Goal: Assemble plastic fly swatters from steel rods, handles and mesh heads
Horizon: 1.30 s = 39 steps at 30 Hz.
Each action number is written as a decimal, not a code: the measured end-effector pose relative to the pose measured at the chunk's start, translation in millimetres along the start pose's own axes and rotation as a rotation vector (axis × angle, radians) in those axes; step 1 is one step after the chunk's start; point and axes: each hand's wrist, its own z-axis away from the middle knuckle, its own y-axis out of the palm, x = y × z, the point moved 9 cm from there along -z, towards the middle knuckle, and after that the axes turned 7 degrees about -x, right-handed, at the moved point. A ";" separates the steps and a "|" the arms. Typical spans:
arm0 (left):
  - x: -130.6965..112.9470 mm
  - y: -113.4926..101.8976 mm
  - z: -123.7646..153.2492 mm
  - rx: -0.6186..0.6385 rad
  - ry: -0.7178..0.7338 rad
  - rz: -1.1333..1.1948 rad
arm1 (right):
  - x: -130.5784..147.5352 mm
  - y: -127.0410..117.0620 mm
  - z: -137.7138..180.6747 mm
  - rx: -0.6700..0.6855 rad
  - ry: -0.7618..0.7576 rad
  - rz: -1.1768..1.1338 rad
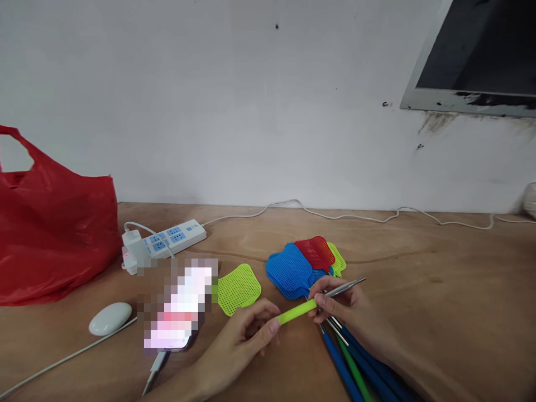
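Note:
A yellow-green fly swatter handle (298, 311) with a thin metal rod (352, 285) is held across the middle, tilted up to the right. My left hand (245, 338) pinches the handle's lower end between thumb and fingers. Where handle and rod meet, my right hand (345, 307) grips it. A loose yellow-green mesh swatter head (238, 287) lies flat just beyond my left hand. Past my right hand sit blue swatter heads (290, 268), a red one (316, 252) and another yellow-green one (338, 259). Blue handles (336, 360) and a green handle (355, 371) run beneath my right forearm.
Left on the wooden table (439, 279) are a red plastic bag (54, 229), a white power strip (184, 237), a white computer mouse (110, 319) and a partly blurred phone (180, 307) on a cable. A white cord (347, 216) runs along the wall.

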 end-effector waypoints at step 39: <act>-12.3 -8.5 2.7 -0.006 0.050 -0.741 | 88.6 -3.9 18.6 -0.156 -0.948 1.130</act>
